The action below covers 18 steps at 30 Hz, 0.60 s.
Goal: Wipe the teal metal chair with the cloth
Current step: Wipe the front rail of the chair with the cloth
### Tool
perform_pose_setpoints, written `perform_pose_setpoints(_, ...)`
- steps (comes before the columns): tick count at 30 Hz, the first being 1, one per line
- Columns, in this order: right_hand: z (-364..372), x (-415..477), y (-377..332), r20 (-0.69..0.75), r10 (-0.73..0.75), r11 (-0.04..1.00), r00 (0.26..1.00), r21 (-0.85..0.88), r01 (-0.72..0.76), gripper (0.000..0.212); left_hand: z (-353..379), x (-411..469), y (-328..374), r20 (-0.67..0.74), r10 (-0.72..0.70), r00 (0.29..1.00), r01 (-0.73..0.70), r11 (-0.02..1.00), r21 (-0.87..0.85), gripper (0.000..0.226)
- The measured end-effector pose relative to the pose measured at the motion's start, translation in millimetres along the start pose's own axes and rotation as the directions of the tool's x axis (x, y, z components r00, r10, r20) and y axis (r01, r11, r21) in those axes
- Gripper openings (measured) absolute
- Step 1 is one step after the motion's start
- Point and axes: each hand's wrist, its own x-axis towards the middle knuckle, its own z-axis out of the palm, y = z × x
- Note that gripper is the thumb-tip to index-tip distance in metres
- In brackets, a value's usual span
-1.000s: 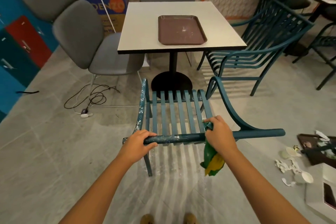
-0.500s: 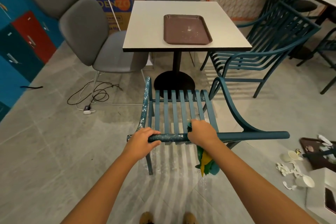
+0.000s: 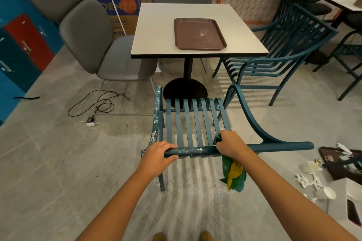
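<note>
Head view looks down over the back of the teal metal chair (image 3: 195,123), which stands on the floor (image 3: 58,162) just in front of the near edge of a white counter (image 3: 156,31) carrying a brown tray (image 3: 188,31). On the chair's top rail (image 3: 195,150), near its left end, the left hand (image 3: 158,154) grips with fingers (image 3: 168,146) curled over the bar. Right of the rail's middle, the right hand (image 3: 231,143) clasps a green and yellow cloth (image 3: 234,176) against the bar; the cloth's loose end hangs below. White specks mark the rail between the hands and the left armrest (image 3: 156,115). Broken cups (image 3: 313,166) lie on the floor at far right.
</note>
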Motion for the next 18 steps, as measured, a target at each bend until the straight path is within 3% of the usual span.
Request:
perform_pose_setpoints(9,29,-6,-34,-0.01,-0.081,0.996,0.997,0.027,0.081,0.037,-4,2,0,0.035,0.03,0.999,-0.031,0.999,0.027,0.032)
perform_pose_setpoints(14,26,-19,0,-0.217,-0.078,0.982,0.973,0.154,0.113,0.037,-8,4,-2,0.094,0.074,0.993,-0.082,0.993,0.082,0.037)
perform_pose_setpoints(18,40,-27,21,-0.327,-0.061,0.985,0.943,0.134,0.111,0.044,-15,1,-10,0.127,0.08,0.989,-0.091,0.992,0.087,0.047)
